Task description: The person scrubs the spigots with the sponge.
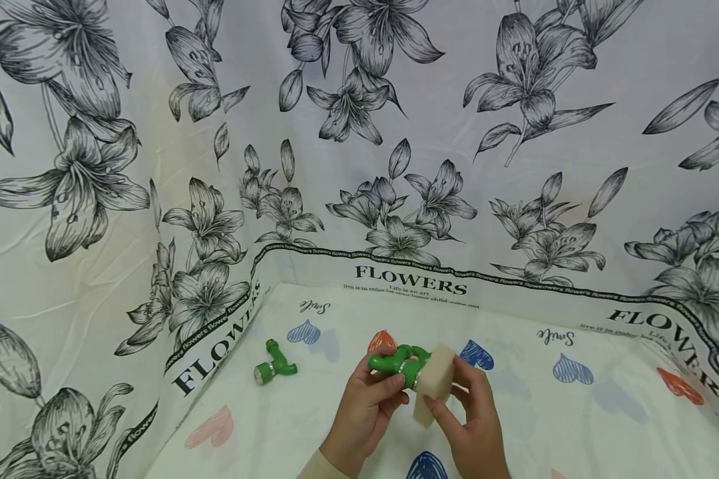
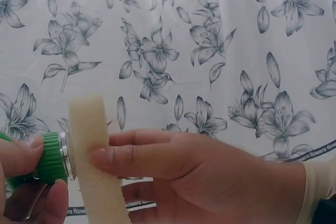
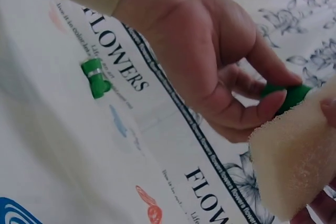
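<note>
The left wrist view is showing a green tap [image 2: 52, 158] holding its silver-ringed end against a pale sponge [image 2: 94, 129], a contact the head view is partly hiding. The head and right wrist views are also showing a second tap [image 1: 280, 364] lying toward the far left corner of the cloth [image 1: 275, 432]. Above the cloth's middle, the left hand [image 1: 365, 402] is pinching the first tap between thumb and fingers; the right hand [image 1: 476, 416] is gripping the sponge.

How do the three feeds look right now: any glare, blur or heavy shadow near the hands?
Head: evenly lit, the central FLOWERS lettering legible, no strong glare on the beige block; left wrist: flowered curtain pale and hazy, the held green tap still distinct; right wrist: dimmer, left hand partly shaded, the lone green tap soft-edged.
</note>
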`<control>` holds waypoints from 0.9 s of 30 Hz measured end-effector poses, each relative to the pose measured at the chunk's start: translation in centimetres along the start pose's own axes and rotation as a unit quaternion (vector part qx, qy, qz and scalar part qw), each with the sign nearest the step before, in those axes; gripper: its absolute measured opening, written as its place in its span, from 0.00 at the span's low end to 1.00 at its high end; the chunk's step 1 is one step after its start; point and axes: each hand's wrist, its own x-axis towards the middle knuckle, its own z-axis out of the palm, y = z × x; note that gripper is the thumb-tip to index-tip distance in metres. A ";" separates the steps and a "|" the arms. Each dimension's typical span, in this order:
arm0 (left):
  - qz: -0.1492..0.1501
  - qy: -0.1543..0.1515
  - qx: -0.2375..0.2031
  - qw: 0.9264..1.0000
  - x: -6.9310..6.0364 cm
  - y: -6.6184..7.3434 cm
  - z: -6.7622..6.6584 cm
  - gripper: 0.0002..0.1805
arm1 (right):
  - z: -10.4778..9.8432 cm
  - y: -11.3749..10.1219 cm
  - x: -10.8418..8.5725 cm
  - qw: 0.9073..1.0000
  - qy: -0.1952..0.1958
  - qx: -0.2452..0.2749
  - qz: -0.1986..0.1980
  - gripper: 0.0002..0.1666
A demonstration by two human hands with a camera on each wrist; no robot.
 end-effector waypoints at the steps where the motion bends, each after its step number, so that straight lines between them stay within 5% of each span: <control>1: -0.001 -0.003 -0.001 1.000 0.0 0.0 0.0 0.23 | -0.1 0.1 0.1 1.000 0.000 0.003 0.004 0.45; 15: -0.003 0.001 0.012 1.000 -0.1 0.0 -0.1 0.22 | 0.0 -0.4 -0.1 0.996 -0.041 0.042 0.071 0.40; 27: 0.019 0.048 0.029 0.998 0.1 0.0 0.5 0.23 | 0.7 -0.7 -0.9 0.998 -0.048 0.010 -0.026 0.49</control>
